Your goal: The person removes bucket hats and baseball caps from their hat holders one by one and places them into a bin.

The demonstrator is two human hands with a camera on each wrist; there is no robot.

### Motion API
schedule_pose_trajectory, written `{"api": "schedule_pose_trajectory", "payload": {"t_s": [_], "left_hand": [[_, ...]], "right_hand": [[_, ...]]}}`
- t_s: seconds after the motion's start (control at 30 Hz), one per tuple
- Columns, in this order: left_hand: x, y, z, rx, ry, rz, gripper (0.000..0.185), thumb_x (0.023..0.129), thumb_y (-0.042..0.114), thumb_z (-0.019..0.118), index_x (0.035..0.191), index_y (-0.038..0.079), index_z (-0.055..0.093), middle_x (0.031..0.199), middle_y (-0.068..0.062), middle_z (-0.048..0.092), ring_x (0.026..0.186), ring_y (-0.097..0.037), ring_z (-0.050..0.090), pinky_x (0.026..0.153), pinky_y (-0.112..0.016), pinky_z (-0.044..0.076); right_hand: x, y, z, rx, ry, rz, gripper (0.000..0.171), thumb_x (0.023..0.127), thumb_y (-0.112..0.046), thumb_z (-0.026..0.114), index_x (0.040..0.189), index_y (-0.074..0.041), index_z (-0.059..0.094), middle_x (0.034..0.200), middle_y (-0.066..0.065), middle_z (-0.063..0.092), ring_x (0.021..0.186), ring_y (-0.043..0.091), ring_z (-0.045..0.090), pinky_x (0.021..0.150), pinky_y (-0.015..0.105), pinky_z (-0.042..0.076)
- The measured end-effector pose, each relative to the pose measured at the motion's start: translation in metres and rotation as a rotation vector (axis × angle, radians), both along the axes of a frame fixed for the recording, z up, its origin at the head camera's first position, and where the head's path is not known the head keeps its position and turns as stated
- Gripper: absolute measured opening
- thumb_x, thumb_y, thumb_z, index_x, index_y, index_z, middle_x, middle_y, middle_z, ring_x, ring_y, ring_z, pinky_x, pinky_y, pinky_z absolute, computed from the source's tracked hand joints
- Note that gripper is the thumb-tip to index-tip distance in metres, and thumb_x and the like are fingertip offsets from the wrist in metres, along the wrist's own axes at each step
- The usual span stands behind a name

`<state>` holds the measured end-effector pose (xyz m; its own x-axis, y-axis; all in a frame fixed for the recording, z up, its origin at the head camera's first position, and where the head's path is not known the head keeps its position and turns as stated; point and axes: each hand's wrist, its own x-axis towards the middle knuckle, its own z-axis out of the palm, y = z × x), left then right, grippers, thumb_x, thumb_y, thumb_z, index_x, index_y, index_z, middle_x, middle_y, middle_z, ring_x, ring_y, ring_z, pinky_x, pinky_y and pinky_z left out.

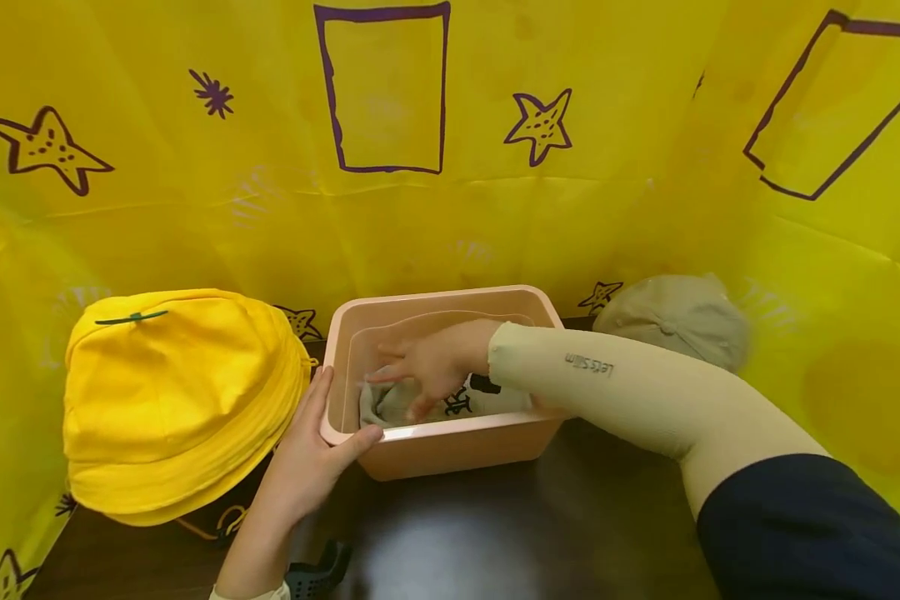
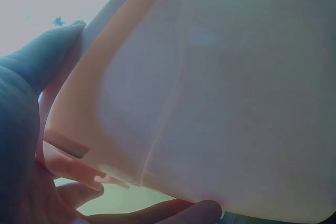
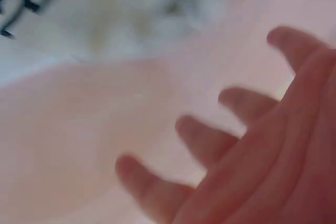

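A pink plastic bin (image 1: 457,446) stands in front of me on the dark table. My left hand (image 1: 311,450) grips its near left corner, thumb over the front rim and fingers along the left side; the left wrist view has the bin's wall (image 2: 220,98) close up. Inside the bin lies a pale grey fabric item (image 1: 397,404) with black lettering, partly hidden by my arm. Above that fabric, inside the rim, my right hand (image 1: 438,362) has its fingers spread with nothing held. The right wrist view shows the fingers (image 3: 205,142) apart beside the lettered fabric (image 3: 110,19).
To the left of the bin sits a yellow bucket hat (image 1: 172,400) with a cord. A beige cap (image 1: 675,317) lies behind my right forearm. Near my left wrist is a black plastic object (image 1: 318,571). Yellow patterned cloth (image 1: 615,217) walls in the back and sides.
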<state>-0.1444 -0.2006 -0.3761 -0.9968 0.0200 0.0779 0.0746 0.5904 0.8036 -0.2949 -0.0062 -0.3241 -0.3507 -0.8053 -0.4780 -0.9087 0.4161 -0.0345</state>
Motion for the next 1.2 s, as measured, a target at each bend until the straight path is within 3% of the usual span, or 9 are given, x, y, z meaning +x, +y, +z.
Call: {"api": "schedule_pose_trajectory", "payload": {"t_s": [0.17,0.27,0.37,0.47,0.6,0.77,0.87,1.03,1.2], "left_hand": [[0.001,-0.001,0.002,0.0,0.002,-0.006,0.107,0.087,0.051,0.074,0.162,0.016,0.008,0.166,-0.005,0.004,0.148,-0.037,0.011,0.11,-0.064,0.018],[0.001,-0.001,0.002,0.006,0.009,-0.003,0.107,0.086,0.05,0.075,0.162,0.016,0.008,0.166,-0.005,0.004,0.148,-0.037,0.01,0.111,-0.063,0.018],[0.001,-0.001,0.001,0.013,0.011,0.002,0.107,0.086,0.049,0.076,0.162,0.017,0.008,0.166,-0.005,0.004,0.148,-0.037,0.01,0.111,-0.063,0.018],[0.002,-0.001,0.001,0.017,0.009,0.002,0.107,0.086,0.048,0.077,0.162,0.016,0.008,0.166,-0.005,0.003,0.148,-0.037,0.009,0.111,-0.063,0.018],[0.001,0.0,0.0,0.013,0.015,-0.002,0.108,0.086,0.047,0.077,0.162,0.016,0.008,0.166,-0.006,0.004,0.148,-0.037,0.009,0.111,-0.064,0.018],[0.0,0.0,0.0,0.009,0.03,-0.011,0.107,0.086,0.046,0.077,0.162,0.015,0.009,0.166,-0.008,0.005,0.148,-0.038,0.009,0.111,-0.064,0.017],[0.001,0.0,0.0,0.008,0.03,-0.014,0.107,0.086,0.045,0.077,0.162,0.014,0.008,0.166,-0.009,0.005,0.148,-0.039,0.009,0.11,-0.064,0.017],[0.001,0.0,0.001,0.011,0.034,-0.012,0.106,0.086,0.045,0.077,0.162,0.014,0.009,0.166,-0.008,0.005,0.148,-0.038,0.009,0.111,-0.064,0.016],[0.001,0.001,0.0,0.022,0.041,-0.013,0.106,0.086,0.044,0.078,0.162,0.013,0.009,0.165,-0.009,0.005,0.148,-0.037,0.009,0.112,-0.062,0.017]], "right_hand": [[0.014,0.047,0.062,-0.284,0.134,-0.132,0.096,0.088,-0.061,0.065,0.161,-0.038,0.006,0.164,0.005,-0.015,0.148,0.037,-0.003,0.116,0.053,0.013],[0.022,0.085,0.092,-0.449,0.172,-0.302,0.106,0.083,-0.063,0.07,0.159,-0.041,0.0,0.161,0.002,-0.025,0.147,0.042,0.004,0.112,0.056,0.024],[0.033,0.127,0.113,-0.592,0.203,-0.465,0.11,0.08,-0.063,0.073,0.157,-0.046,-0.004,0.158,-0.006,-0.032,0.143,0.046,0.019,0.104,0.057,0.037],[0.046,0.17,0.119,-0.706,0.241,-0.629,0.113,0.08,-0.06,0.076,0.157,-0.047,-0.006,0.156,-0.01,-0.034,0.139,0.054,0.022,0.099,0.066,0.036],[0.06,0.221,0.113,-0.803,0.237,-0.844,0.116,0.081,-0.05,0.081,0.157,-0.044,-0.006,0.158,-0.005,-0.033,0.138,0.061,0.013,0.099,0.075,0.026],[0.074,0.268,0.091,-0.69,0.247,-1.039,0.117,0.083,-0.06,0.073,0.157,-0.035,-0.013,0.154,0.011,-0.038,0.129,0.071,0.015,0.095,0.078,0.025],[0.081,0.283,0.074,-0.633,0.263,-1.085,0.117,0.083,-0.065,0.069,0.158,-0.03,-0.013,0.152,0.02,-0.039,0.124,0.074,0.021,0.091,0.077,0.03],[0.085,0.292,0.046,-0.628,0.3,-1.102,0.109,0.085,-0.066,0.067,0.161,-0.024,0.0,0.151,0.031,-0.034,0.119,0.075,0.027,0.083,0.073,0.04],[0.083,0.29,0.027,-0.601,0.354,-1.097,0.101,0.087,-0.066,0.063,0.161,-0.018,0.013,0.15,0.042,-0.021,0.123,0.074,0.022,0.086,0.075,0.036]]}}
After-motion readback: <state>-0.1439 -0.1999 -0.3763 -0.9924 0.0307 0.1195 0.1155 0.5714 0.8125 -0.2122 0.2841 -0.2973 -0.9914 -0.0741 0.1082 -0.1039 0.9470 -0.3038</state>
